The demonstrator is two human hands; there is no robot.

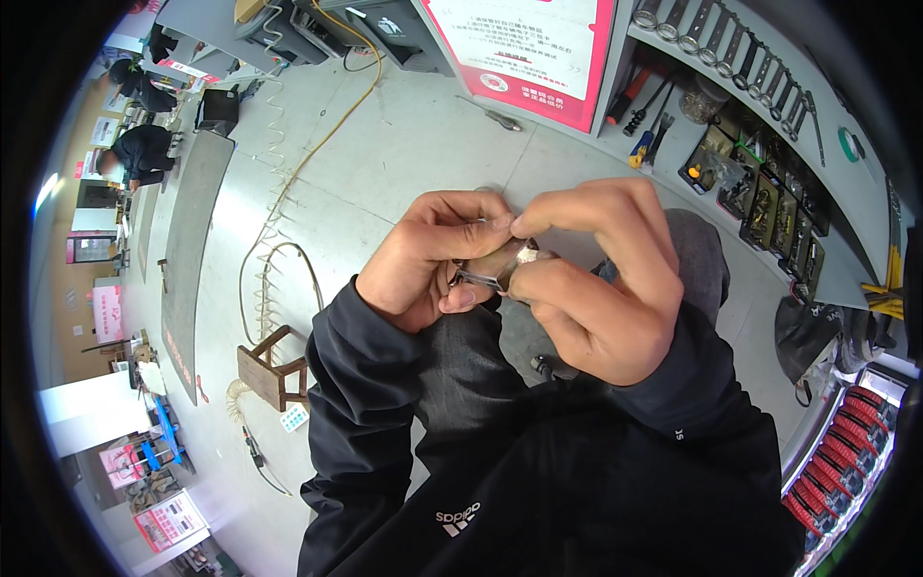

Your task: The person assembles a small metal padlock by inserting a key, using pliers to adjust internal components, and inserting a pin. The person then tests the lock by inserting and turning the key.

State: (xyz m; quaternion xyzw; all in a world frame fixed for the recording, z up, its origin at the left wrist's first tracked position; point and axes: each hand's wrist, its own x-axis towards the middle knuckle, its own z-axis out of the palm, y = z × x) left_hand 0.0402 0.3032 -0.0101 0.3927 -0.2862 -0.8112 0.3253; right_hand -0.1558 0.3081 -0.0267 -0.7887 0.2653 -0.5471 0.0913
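Note:
Both my hands meet in front of my lap around a small shiny metal part (pixel 493 266) with a curved, brownish surface. Its exact kind is hard to make out, since fingers cover much of it. My left hand (pixel 409 252) is closed, with thumb and fingers gripping the part from the left. On the other side my right hand (pixel 615 284) is also closed, its fingertips pinching the right end. A whitish patch (pixel 527 256) shows there between the right fingers.
A small wooden stool (pixel 273 368) stands left on the tiled floor, near a coiled air hose (pixel 264 317) and a yellow hose (pixel 317 144). At right, a shelf holds a row of wrenches (pixel 716 48) and parts bins (pixel 769 207). Red coiled hoses (pixel 836 462) sit lower right. Other people (pixel 144 154) work far left.

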